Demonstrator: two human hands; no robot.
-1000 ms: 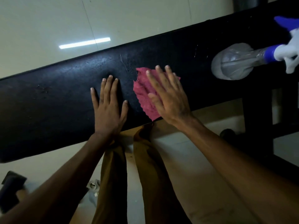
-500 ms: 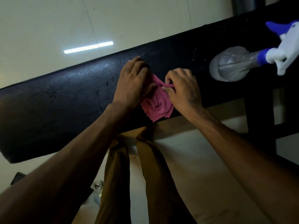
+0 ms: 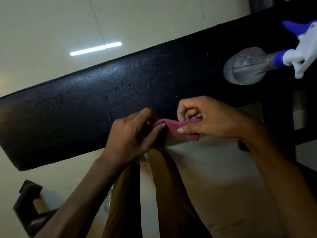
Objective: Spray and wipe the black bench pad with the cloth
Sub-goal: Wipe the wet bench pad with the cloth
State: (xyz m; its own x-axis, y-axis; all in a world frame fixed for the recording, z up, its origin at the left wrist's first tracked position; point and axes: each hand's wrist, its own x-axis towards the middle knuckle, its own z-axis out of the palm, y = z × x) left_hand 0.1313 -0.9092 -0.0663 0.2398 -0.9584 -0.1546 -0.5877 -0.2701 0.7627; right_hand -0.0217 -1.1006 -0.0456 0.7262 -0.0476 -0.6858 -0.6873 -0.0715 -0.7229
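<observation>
Both your left hand (image 3: pixel 132 134) and right hand (image 3: pixel 204 121) pinch the soft, limp cloth (image 3: pixel 176 127) above the bench pad (image 3: pixel 85 103), so bunch it by its edges.

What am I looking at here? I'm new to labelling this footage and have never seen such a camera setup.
There is no machine. The one view comes from a camera worn on a person's head, looking down at their own bare hands. The left hand and right hand together pinch a small crumpled pink cloth at the near edge of a long black padded bench pad, which is speckled with droplets. A clear plastic spray bottle with a white and blue trigger head lies on its side on the pad, far right.
</observation>
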